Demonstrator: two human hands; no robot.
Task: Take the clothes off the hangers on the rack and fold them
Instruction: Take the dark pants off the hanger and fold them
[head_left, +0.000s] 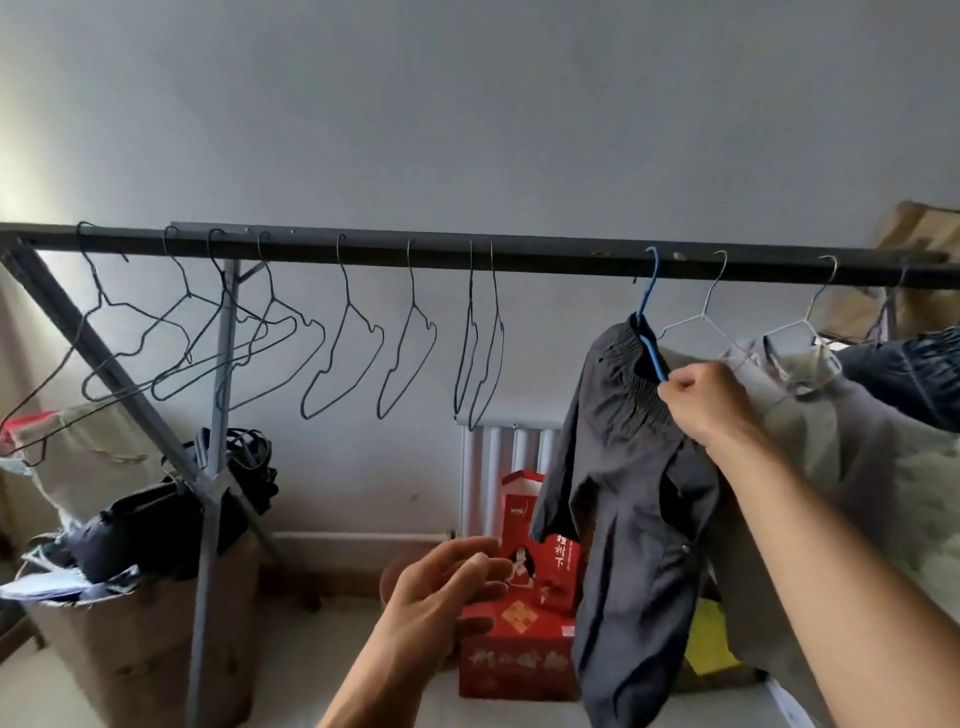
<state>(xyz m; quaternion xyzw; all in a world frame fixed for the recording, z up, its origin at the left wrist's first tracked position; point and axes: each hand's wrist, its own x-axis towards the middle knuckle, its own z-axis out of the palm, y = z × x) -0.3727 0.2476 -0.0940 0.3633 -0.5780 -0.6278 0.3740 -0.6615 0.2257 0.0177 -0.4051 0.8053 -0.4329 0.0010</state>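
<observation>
up on the right part of the rack (519, 254), a dark grey garment (623, 493) is hung on a blue hanger (654, 358) that's hooked over the bar. the lower end of that hanger is pinched by the right hand (701, 400), fingers curled tight around it right at the gathered waistband. the left hand (441, 597) is held low and well apart from the clothes, fingers loosely spread, nothing grasped, in front of some red boxes (519, 660) on the floor. just right of the blue hanger, two white hangers (701, 314) are hooked on the same bar with a pale garment (831, 441) draped under them, and a dark blue piece (904, 379) is seen at the far right edge. further left along the bar a row of bare wire hangers (345, 280) is hung, some tilted and tangled together. a cardboard box (130, 665) stuffed with dark cloth and papers is parked by the rack's leg on the left, and a white radiator (519, 452) is seen against the wall behind the red boxes.
</observation>
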